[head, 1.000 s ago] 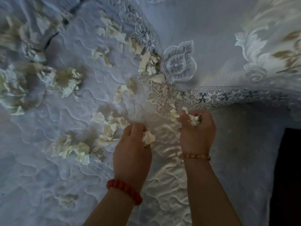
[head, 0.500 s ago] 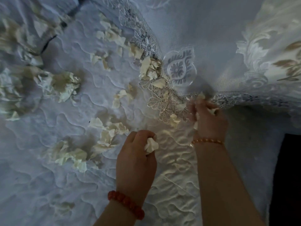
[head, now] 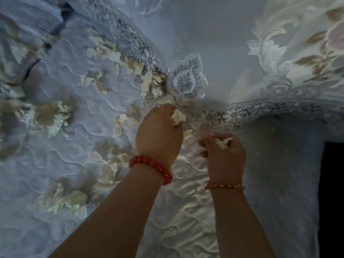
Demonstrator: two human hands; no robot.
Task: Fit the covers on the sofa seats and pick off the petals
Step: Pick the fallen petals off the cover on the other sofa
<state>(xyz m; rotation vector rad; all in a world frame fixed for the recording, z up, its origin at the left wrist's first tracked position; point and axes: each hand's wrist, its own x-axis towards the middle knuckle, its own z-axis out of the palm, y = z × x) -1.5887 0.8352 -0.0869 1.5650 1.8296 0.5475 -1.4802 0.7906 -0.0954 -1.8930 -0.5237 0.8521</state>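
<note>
Nearest, the right hand (head: 222,152) is curled around a few picked petals, low on the quilted seat cover (head: 186,211). A little further, the left hand (head: 158,135) grips a petal too, at the lace edge (head: 232,113). Many loose petals (head: 109,170) lie on the left of the seat and further along the lace, so I judge the picking is far from finished.

Home living rm: quilted sofa seat (head: 55,164) w/ lace-edged cover (head: 214,34), petals (head: 55,116) scattered.
</note>
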